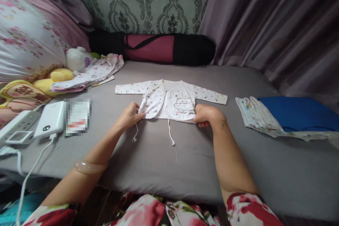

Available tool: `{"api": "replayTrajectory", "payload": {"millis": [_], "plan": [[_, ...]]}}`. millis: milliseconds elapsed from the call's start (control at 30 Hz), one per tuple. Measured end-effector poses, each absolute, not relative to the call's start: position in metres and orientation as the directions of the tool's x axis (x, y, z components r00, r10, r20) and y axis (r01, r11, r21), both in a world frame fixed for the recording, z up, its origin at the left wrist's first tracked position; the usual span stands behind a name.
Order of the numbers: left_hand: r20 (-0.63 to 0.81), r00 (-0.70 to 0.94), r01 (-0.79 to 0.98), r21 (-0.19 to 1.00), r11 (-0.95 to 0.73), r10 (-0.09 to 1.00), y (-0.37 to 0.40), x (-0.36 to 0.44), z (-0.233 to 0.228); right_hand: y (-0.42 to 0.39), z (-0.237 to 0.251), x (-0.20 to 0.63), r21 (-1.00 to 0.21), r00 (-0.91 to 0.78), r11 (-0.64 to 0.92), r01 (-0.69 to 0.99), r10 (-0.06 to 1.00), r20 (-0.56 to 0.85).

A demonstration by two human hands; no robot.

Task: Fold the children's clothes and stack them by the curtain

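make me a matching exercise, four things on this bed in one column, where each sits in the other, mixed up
Things:
1 baby top
2 blue cloth
3 power bank
4 rolled mat

Places:
a far right
b against the back wall
c middle, hem held by the left hand and right hand
d left, cable plugged in

Pairs: 1-c, 2-a, 3-d, 4-b

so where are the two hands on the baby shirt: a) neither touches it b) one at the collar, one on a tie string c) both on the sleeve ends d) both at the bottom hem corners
d: the left hand and right hand each pinch a bottom hem corner of the baby shirt, which lies flat on the grey bed sheet with sleeves spread.
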State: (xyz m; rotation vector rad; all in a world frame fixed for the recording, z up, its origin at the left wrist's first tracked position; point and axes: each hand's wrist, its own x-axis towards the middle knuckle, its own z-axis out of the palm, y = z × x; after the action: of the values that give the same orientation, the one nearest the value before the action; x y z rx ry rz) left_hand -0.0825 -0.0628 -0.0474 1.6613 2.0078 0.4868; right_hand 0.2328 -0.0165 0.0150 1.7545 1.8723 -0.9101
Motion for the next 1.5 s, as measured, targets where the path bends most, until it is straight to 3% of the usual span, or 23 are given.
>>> {"api": "replayTrajectory", "payload": {"millis": [100,167,233,333,500,733,967,1067,1133,1267,1367,1500], "plan": [[0.108,-0.102,0.897,0.440,0.045,0.989,-0.067,-0.076,-0.040,-0.024,0.034,0.232,-0.173,-0.121,0.009,0.985,0.751,-0.650],[0.232,-0.013,0.920,0.384,-0.079,0.973,-0.066,-0.066,-0.035,-0.030,0.044,0.224,-0.177,-0.143,0.058,0.983,0.844,-0.518],[0.206,0.146,0.874,0.431,-0.223,0.968,-0.063,-0.052,-0.034,-0.034,0.043,0.208,-0.221,-0.243,0.174,0.960,0.907,-0.344],[0.103,0.317,0.775,0.545,-0.320,0.943,-0.054,-0.033,-0.042,-0.036,0.021,0.180,-0.337,-0.410,0.327,0.883,0.887,-0.214],[0.047,0.241,0.800,0.556,-0.226,0.969,-0.043,-0.028,-0.057,-0.031,-0.022,0.160,-0.336,-0.395,0.325,0.884,0.903,-0.166],[-0.071,0.151,0.840,0.535,-0.090,0.986,-0.039,-0.030,-0.036,-0.041,-0.024,0.148,-0.232,-0.347,0.313,0.921,0.929,-0.127],[-0.027,0.026,0.803,0.596,-0.005,0.999,-0.031,-0.033,-0.017,-0.044,-0.031,0.136,-0.206,-0.308,0.289,0.935,0.949,-0.067],[0.006,0.012,0.747,0.665,-0.013,1.000,-0.028,-0.035,-0.009,-0.030,-0.032,0.150,-0.323,-0.286,0.236,0.916,0.952,-0.114],[0.014,0.025,0.719,0.694,-0.028,1.000,-0.028,-0.034,-0.006,-0.017,-0.032,0.164,-0.496,-0.273,0.155,0.854,0.946,-0.174],[-0.018,0.055,0.706,0.707,-0.026,0.998,-0.028,-0.025,-0.008,0.002,-0.023,0.192,-0.852,-0.237,-0.140,0.504,0.926,-0.292],[-0.040,0.120,0.719,0.693,-0.059,0.992,-0.029,-0.014,-0.014,0.005,-0.013,0.201,-0.927,-0.226,-0.287,0.242,0.912,-0.341],[-0.023,0.198,0.736,0.663,-0.133,0.980,-0.032,0.001,-0.028,0.003,-0.010,0.196,-0.931,-0.252,-0.349,0.104,0.897,-0.364]]}}
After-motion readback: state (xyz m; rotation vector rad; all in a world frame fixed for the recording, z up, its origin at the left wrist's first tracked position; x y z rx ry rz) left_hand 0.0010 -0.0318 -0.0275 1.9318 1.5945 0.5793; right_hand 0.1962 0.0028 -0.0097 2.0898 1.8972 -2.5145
